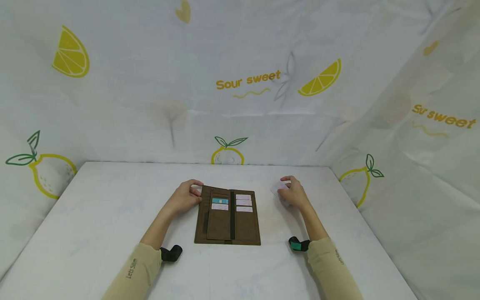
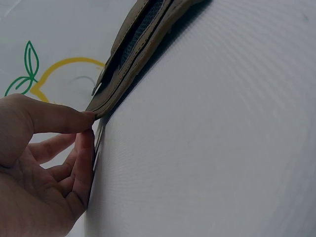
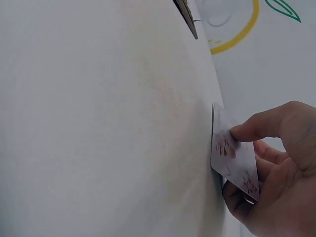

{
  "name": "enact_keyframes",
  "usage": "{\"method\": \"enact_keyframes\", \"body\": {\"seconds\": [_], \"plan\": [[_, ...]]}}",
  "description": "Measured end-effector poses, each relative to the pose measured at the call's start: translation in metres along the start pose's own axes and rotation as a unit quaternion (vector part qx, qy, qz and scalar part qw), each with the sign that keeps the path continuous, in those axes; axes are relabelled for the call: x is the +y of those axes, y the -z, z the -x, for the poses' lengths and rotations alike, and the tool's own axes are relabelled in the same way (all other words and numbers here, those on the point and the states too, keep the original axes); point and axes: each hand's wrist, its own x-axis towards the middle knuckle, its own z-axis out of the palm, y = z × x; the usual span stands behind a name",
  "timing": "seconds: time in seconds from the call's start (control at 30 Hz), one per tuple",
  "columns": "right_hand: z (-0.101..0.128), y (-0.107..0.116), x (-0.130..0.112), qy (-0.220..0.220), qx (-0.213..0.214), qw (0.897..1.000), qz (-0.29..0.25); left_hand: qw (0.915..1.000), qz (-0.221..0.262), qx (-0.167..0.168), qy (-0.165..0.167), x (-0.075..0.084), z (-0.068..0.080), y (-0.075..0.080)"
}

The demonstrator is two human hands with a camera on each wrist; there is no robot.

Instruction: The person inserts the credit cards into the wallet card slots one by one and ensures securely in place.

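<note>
A brown long wallet (image 1: 218, 227) lies spread on the white table, a dark strip (image 1: 232, 221) running down its middle. My left hand (image 1: 185, 197) pinches its upper left corner between thumb and fingers, as the left wrist view shows at the wallet's edge (image 2: 111, 101). Slots on the left panel hold a blue card (image 1: 220, 201) and a pale card (image 1: 219, 206); several pale cards (image 1: 244, 203) fill the right panel's slots. To the right of the wallet, my right hand (image 1: 296, 194) holds a pale card with a pinkish floral print (image 3: 232, 153), thumb on its face, close to the table.
The white table (image 1: 93, 233) meets a hanging white cloth (image 1: 150, 75) printed with lemons at its back and sides. Black wrist devices (image 1: 171, 253) stick out by both sleeves, the right one (image 1: 298, 244) with a green patch.
</note>
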Motion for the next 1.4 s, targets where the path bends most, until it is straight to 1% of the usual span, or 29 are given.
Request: {"method": "enact_keyframes", "body": {"seconds": [0.17, 0.37, 0.57, 0.73, 0.93, 1.07, 1.23, 1.3, 1.4], "plan": [[0.001, -0.005, -0.009, 0.006, -0.002, 0.999, -0.044, 1.0000, -0.003, -0.001, 0.002, -0.001, 0.000, -0.001], [0.001, -0.022, -0.032, 0.016, -0.012, 0.996, -0.087, 1.0000, -0.006, -0.002, 0.003, 0.000, 0.001, 0.000], [0.003, -0.039, -0.055, -0.007, -0.011, 0.990, -0.140, 1.0000, -0.005, -0.003, -0.002, 0.001, 0.000, 0.000], [0.003, -0.054, -0.074, -0.022, -0.006, 0.982, -0.186, 1.0000, -0.006, -0.003, 0.006, -0.001, -0.001, 0.000], [0.001, -0.072, -0.091, -0.025, -0.004, 0.979, -0.204, 1.0000, -0.005, -0.007, 0.001, -0.001, -0.001, 0.001], [-0.001, -0.081, -0.095, -0.032, 0.000, 0.977, -0.210, 1.0000, -0.003, -0.006, 0.006, -0.002, -0.001, 0.001], [-0.004, -0.089, -0.098, -0.033, 0.011, 0.974, -0.224, 1.0000, -0.003, -0.006, 0.000, -0.002, -0.002, 0.001], [-0.004, -0.093, -0.099, -0.033, 0.009, 0.972, -0.233, 1.0000, -0.001, -0.007, -0.005, -0.001, -0.001, 0.002], [-0.005, -0.098, -0.101, -0.027, 0.000, 0.968, -0.248, 0.9999, 0.008, -0.008, -0.001, -0.001, -0.001, 0.003]]}}
